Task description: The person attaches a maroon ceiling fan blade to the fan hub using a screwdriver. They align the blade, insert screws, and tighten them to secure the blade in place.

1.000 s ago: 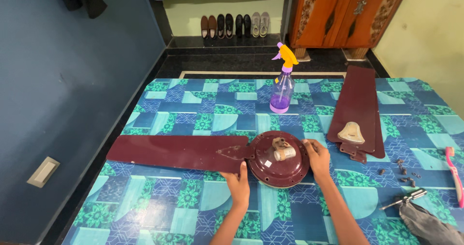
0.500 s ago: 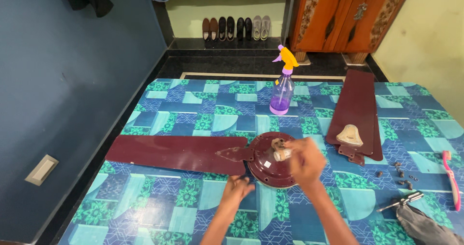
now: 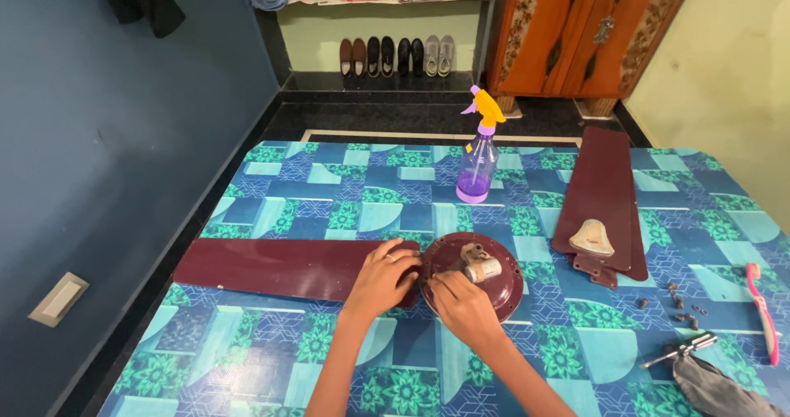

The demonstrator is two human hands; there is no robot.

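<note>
Item: maroon fan motor hub [image 3: 473, 275], flat on the patterned counter [image 3: 271, 178], one blade [image 3: 280, 267] attached at its left. Change: both hands have drawn in from the hub's outer edges. Left hand [image 3: 380, 279] fingers now curl closed over the blade root; right hand [image 3: 462, 303] fingers pinch at the hub face beside the central shaft. Loose blades [image 3: 601, 199] and screws [image 3: 679, 302] lie well apart to the right.

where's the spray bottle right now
In the head view the purple spray bottle stands upright on the far side of the patterned table, beyond the fan motor, left of the loose fan blades.
</note>
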